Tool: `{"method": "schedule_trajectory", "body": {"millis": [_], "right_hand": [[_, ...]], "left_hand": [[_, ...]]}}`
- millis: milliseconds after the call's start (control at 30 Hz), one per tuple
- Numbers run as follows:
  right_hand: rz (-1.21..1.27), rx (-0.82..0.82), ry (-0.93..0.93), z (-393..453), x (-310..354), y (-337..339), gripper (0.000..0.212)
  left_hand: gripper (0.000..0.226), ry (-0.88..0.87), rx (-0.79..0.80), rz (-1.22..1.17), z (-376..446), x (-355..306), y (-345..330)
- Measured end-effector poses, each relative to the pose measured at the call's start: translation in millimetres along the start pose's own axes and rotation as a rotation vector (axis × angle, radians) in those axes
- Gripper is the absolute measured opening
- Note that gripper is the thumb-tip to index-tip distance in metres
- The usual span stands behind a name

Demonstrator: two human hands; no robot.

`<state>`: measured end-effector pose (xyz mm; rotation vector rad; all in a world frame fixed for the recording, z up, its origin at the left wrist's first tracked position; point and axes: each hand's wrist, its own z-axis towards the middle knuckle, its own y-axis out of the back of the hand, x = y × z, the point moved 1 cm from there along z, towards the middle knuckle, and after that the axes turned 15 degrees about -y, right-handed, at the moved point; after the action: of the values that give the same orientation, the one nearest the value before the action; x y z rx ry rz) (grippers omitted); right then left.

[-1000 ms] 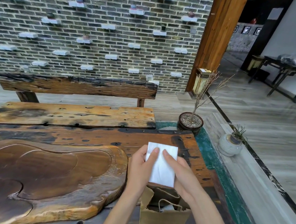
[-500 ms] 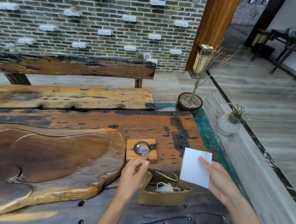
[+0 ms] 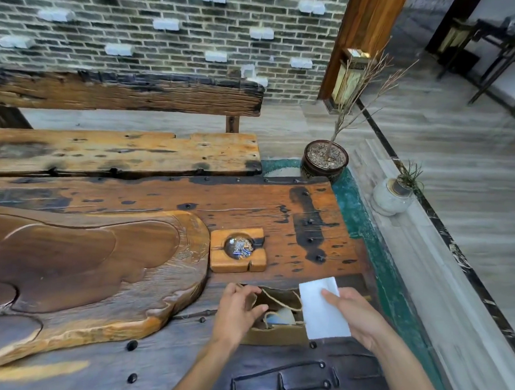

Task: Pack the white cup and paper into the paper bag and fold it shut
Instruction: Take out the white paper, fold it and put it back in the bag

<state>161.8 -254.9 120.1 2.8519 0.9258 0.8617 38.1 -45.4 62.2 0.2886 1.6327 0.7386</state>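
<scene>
While the right hand (image 3: pixel 360 315) pinches a folded white sheet of paper (image 3: pixel 321 313) between thumb and fingers, the sheet hangs over the right side of the small brown kraft paper bag (image 3: pixel 274 336), which sits between the two hands on the dark weathered wooden table (image 3: pixel 155 366). From the head view, the only one, the left hand (image 3: pixel 237 311) grips the bag's left wall and rim, fingers curled inward, spreading the mouth. Inside, just right of the left fingertips, part of the white cup (image 3: pixel 282 317) shows beneath the twine handles (image 3: pixel 280 300).

Risks, as I judge them: the sheet looks nearly as wide as the opening, so it may catch on the rim or on a twine loop and crumple instead of sliding beside the cup. If the left hand lets go early, the soft mouth may sag shut. Pushing the paper hard could tip the light bag or jam the cup, and a handle trapped inside would spoil the fold.
</scene>
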Motion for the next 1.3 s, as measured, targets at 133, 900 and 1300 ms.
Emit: {"method": "schedule_trajectory", "body": {"millis": [133, 900, 1300], "right_hand": [[-0.071, 0.021, -0.019, 9.6, -0.1, -10.5, 0.035], [0.05, 0.156, -0.111, 36.9, -12.1, -88.5, 0.033], [-0.373, 0.116, -0.083, 29.3, -1.6, -113.5, 0.051]], "left_hand": [[0.019, 0.028, -0.035, -0.105, -0.9, 1.8, -0.3], [0.04, 0.117, -0.145, -0.215, -6.5, 33.5, 7.7], [0.06, 0.108, -0.119, -0.296, -7.8, 27.6, 14.8]]}}
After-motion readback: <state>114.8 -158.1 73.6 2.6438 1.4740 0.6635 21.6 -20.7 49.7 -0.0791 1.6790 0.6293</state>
